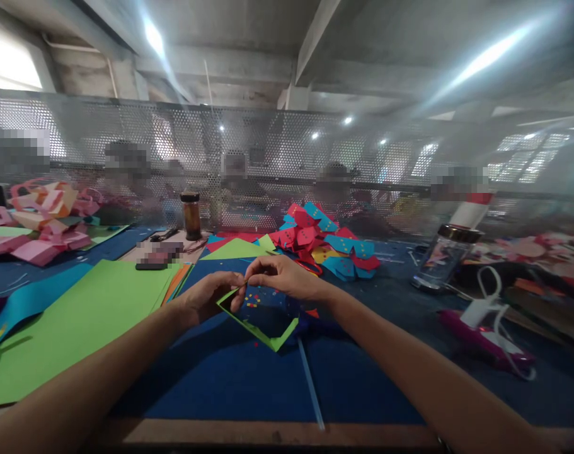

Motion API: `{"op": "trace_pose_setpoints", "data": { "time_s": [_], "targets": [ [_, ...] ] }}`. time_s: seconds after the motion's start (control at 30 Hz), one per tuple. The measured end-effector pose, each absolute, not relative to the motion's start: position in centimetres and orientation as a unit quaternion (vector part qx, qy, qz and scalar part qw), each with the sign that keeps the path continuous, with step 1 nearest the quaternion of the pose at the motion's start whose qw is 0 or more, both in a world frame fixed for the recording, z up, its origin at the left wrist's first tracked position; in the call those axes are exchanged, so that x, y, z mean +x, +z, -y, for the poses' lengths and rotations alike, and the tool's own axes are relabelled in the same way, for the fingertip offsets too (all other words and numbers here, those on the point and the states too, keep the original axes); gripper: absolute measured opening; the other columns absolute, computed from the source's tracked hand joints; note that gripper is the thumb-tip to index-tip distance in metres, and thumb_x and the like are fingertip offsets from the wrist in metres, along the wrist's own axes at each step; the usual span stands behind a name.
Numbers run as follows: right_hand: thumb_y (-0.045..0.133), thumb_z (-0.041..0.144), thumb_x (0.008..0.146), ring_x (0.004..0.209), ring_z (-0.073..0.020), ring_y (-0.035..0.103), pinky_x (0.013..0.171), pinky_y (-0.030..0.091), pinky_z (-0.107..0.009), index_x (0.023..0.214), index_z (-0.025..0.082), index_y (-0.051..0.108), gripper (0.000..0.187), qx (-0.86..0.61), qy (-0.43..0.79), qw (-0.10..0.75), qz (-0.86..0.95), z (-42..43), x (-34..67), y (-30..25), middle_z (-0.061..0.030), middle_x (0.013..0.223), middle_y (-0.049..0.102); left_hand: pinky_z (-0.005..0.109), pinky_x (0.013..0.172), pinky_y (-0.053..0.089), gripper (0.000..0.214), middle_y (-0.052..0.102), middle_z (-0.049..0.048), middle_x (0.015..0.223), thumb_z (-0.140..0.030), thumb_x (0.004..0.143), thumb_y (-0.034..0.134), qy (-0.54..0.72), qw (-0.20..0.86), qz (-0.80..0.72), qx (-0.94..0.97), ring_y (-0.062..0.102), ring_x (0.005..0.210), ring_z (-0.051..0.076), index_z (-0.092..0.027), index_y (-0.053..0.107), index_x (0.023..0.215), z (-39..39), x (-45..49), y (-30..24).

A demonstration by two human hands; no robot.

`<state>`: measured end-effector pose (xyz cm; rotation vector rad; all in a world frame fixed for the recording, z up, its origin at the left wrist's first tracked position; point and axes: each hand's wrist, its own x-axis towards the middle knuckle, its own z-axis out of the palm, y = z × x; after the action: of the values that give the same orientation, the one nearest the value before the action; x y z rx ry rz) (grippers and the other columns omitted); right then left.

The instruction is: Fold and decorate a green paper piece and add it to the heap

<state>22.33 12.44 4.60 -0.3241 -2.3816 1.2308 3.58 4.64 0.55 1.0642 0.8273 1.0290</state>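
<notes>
My left hand (210, 296) and my right hand (280, 275) meet above the blue table cover (249, 372). Both pinch a folded green paper strip (258, 329) that bends into an open angular loop below the fingers. The left thumb and fingers hold its near-left end. The right fingertips pinch the same upper corner from the right. Tiny paper bits (253, 301) lie on the cover just beneath the hands.
Green paper sheets (74, 321) lie left, with a dark phone (152, 265) on them. A pile of red and blue paper pieces (322, 243) sits beyond the hands. A brown jar (191, 215), a glass bottle (445, 255) and white-handled scissors (487, 309) stand around. People sit behind a mesh screen (287, 164).
</notes>
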Motion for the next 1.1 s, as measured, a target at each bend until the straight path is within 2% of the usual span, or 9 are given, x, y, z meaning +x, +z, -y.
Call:
{"op": "trace_pose_setpoints", "data": {
  "time_s": [0.23,0.43,0.7,1.1],
  "targets": [
    [0.065,0.030,0.085,0.086,-0.0157,0.061,0.081,0.046,-0.030,0.091,0.017,0.067,0.014,-0.099,0.444,0.221,0.863,-11.6,22.6,5.3,-0.0026,0.087,0.068,0.027,0.058,0.035,0.030,0.055,0.0024,0.049,-0.026,0.079,0.051,0.433,0.636,-0.349,0.535,0.046,0.052,0.012,-0.013,0.061,0.054,-4.2,3.5,1.1],
    [0.066,0.032,0.084,0.085,-0.0152,0.062,0.079,0.046,-0.029,0.091,0.018,0.066,0.016,-0.082,0.472,0.199,0.855,-11.7,22.9,5.3,-0.0021,0.088,0.068,0.026,0.056,0.033,0.024,0.056,0.0011,0.052,-0.027,0.080,0.052,0.424,0.625,-0.342,0.558,0.046,0.053,0.012,-0.014,0.063,0.063,-4.1,3.5,1.2],
    [0.066,0.033,0.084,0.084,-0.0146,0.061,0.077,0.045,-0.028,0.091,0.018,0.067,0.016,-0.109,0.452,0.194,0.864,-11.4,22.7,5.3,-0.0013,0.088,0.068,0.025,0.052,0.030,0.021,0.055,-0.0001,0.049,-0.028,0.076,0.055,0.417,0.603,-0.361,0.576,0.043,0.050,0.011,-0.014,0.062,0.062,-3.9,3.6,1.3],
    [0.065,0.037,0.085,0.082,-0.0157,0.061,0.079,0.047,-0.031,0.089,0.017,0.066,0.021,-0.133,0.435,0.221,0.863,-11.4,22.3,4.7,-0.0034,0.087,0.067,0.025,0.053,0.030,0.017,0.055,-0.0007,0.046,-0.029,0.073,0.061,0.442,0.587,-0.394,0.552,0.045,0.048,0.011,-0.014,0.063,0.064,-4.0,4.0,1.4]
  ]
}}
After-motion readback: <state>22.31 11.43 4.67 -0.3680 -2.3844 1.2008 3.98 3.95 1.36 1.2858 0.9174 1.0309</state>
